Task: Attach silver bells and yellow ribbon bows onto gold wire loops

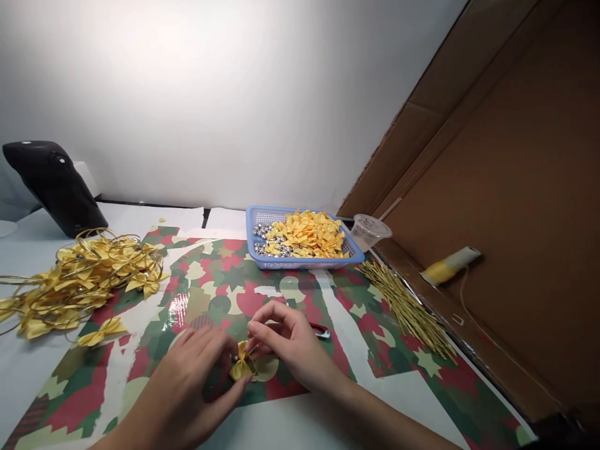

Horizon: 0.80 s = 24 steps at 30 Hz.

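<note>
A small yellow ribbon bow point(240, 367) lies low over the table, with its middle gathered. My left hand point(187, 375) pinches the bow between thumb and fingers from the left. Close against its upper right side, my right hand point(293, 347) has thumb and forefinger pressed together. They are on what looks like a thin gold cord at the bow's middle; the fingers partly hide it. Behind my right hand, the end of a red-handled tool point(321, 331) sticks out; the rest is hidden.
At left lies a heap of yellow bows with gold cords point(89, 275). A blue basket point(304, 265) holds yellow ribbon pieces and silver bells. Beside it are a clear plastic cup point(370, 232) and a bundle of gold cords point(407, 306). A black device point(56, 187) stands back left; cardboard point(506, 187) walls the right.
</note>
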Each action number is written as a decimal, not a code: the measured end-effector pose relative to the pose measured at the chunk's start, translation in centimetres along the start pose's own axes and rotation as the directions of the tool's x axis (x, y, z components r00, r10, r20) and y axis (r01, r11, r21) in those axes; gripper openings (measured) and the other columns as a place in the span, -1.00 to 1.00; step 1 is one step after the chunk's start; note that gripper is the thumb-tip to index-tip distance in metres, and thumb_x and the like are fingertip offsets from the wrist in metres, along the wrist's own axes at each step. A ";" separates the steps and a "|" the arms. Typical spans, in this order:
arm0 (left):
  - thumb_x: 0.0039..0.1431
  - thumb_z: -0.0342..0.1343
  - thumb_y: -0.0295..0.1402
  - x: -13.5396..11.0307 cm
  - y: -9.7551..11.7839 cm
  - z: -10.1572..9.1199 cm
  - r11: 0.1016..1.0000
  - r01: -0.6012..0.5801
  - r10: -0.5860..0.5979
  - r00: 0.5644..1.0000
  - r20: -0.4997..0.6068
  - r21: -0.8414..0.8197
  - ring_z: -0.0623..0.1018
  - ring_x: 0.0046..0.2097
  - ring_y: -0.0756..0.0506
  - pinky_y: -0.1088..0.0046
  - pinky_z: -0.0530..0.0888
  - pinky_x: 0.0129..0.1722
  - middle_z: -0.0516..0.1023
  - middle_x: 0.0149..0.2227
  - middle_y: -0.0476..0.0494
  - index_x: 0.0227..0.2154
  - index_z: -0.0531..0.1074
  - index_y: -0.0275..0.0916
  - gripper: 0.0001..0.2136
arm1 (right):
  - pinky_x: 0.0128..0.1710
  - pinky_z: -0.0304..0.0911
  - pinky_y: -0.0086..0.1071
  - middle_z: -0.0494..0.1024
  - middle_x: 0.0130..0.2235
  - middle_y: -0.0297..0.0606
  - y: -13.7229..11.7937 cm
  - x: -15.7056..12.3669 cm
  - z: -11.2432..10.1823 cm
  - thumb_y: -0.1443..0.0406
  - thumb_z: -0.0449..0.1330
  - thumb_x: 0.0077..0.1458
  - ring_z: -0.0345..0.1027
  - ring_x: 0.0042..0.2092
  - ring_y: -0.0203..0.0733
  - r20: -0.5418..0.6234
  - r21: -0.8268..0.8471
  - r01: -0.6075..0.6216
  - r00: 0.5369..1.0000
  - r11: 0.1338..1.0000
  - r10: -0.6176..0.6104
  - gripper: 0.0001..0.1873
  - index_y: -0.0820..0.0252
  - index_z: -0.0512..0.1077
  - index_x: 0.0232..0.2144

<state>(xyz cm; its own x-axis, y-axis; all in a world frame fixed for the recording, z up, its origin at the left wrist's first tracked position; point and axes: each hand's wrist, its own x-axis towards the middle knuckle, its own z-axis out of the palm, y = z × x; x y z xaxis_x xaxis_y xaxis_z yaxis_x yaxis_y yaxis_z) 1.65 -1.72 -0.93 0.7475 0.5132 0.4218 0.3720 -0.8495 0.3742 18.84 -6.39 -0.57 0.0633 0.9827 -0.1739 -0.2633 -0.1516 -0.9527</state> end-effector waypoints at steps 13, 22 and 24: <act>0.20 -0.08 -0.39 0.2 -0.8 -0.2 0.964 0.176 -0.150 0.979 0.139 -0.198 0.53 -0.40 -0.05 0.48 0.49 -0.44 0.53 -0.43 -0.06 -0.39 0.37 -0.20 -0.86 | -0.50 0.21 -0.45 0.39 -0.53 -0.36 -1.5 -1.5 -6.8 0.02 0.17 0.06 0.28 -0.48 -0.27 -0.265 -0.560 0.083 0.925 0.824 -0.273 -0.66 0.18 0.37 -0.47; 0.22 -0.05 -0.40 0.0 -1.0 -0.1 0.967 0.134 -0.097 0.980 0.173 -0.217 0.54 -0.29 -0.04 0.50 0.51 -0.31 0.54 -0.32 -0.04 -0.29 0.39 -0.15 -0.88 | -0.40 0.18 -0.35 0.44 -0.45 -0.27 -1.8 -3.5 -12.2 0.08 0.09 0.05 0.21 -0.47 -0.20 -0.346 -0.863 -0.043 0.778 0.504 -0.525 -0.73 0.15 0.39 -0.45; 0.23 -0.03 -0.38 -0.1 -1.2 -0.2 0.970 0.121 -0.088 0.983 0.160 -0.210 0.54 -0.24 -0.06 0.50 0.52 -0.28 0.53 -0.28 -0.05 -0.27 0.38 -0.15 -0.90 | -0.36 0.19 -0.30 0.47 -0.40 -0.21 -3.0 -4.3 -15.0 0.08 0.09 -0.01 0.25 -0.44 -0.15 -0.375 -0.894 -0.119 0.725 0.432 -0.577 -0.74 0.14 0.39 -0.46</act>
<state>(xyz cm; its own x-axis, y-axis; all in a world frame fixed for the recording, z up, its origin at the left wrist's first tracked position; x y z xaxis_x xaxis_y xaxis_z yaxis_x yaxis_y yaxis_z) 1.04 -0.76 -1.26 0.7903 0.5594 0.2499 0.3355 -0.7364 0.5875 33.75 -11.79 -0.73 0.5593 0.7604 0.3301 0.7392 -0.2773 -0.6137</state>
